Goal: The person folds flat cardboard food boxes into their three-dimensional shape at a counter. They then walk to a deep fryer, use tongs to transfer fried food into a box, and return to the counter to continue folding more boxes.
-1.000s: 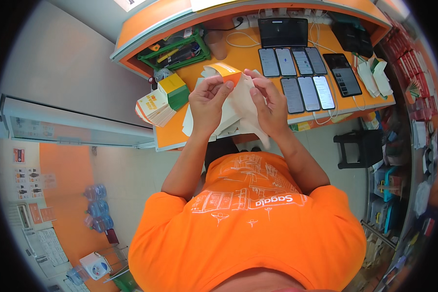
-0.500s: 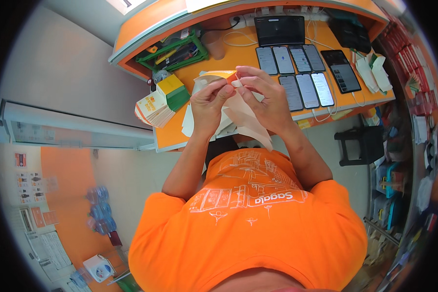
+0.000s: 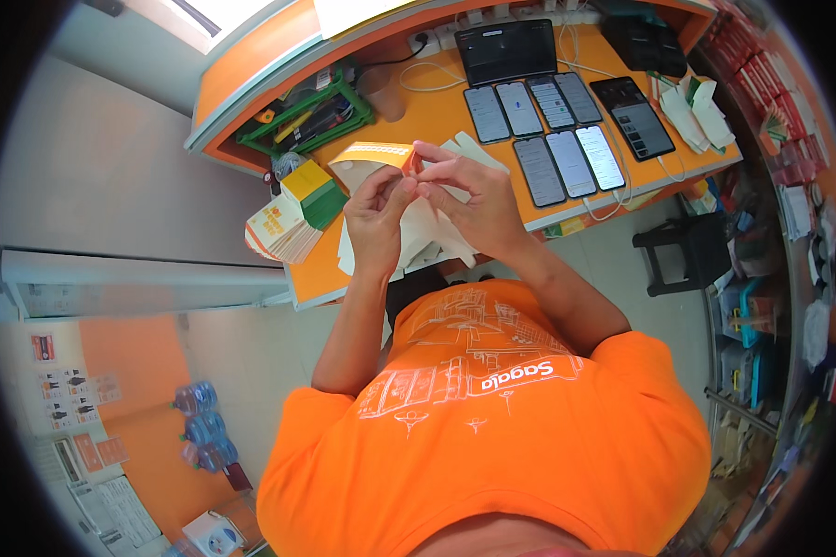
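Over the front of the orange desk, I hold a folded paper carton (image 3: pixel 370 154), yellow-orange outside and white inside. My left hand (image 3: pixel 375 223) pinches its near edge, thumb against bent fingers. My right hand (image 3: pixel 481 202) grips the same corner from the right, its fingertips meeting the left ones at an orange end flap. The exact fold between the fingertips is hidden. White carton blanks (image 3: pixel 421 232) lie loose beneath my hands. To the left, a fanned stack of printed cartons (image 3: pixel 277 227) rests beside a yellow and green carton stack (image 3: pixel 318 197).
Several phones (image 3: pixel 540 172) lie in two rows before a dark laptop (image 3: pixel 505 53), with a tablet (image 3: pixel 633 116) and white-green cartons (image 3: pixel 698 113) farther right. A green basket (image 3: pixel 323 119) and a clear cup (image 3: pixel 385 100) stand at the back left. Cables cross the desk. A black stool (image 3: pixel 683 252) stands below.
The view has shifted slightly. The carton has tilted, showing more of its yellow-orange printed side, and my fingertips have come closer together at its corner. Both hands still grip it.
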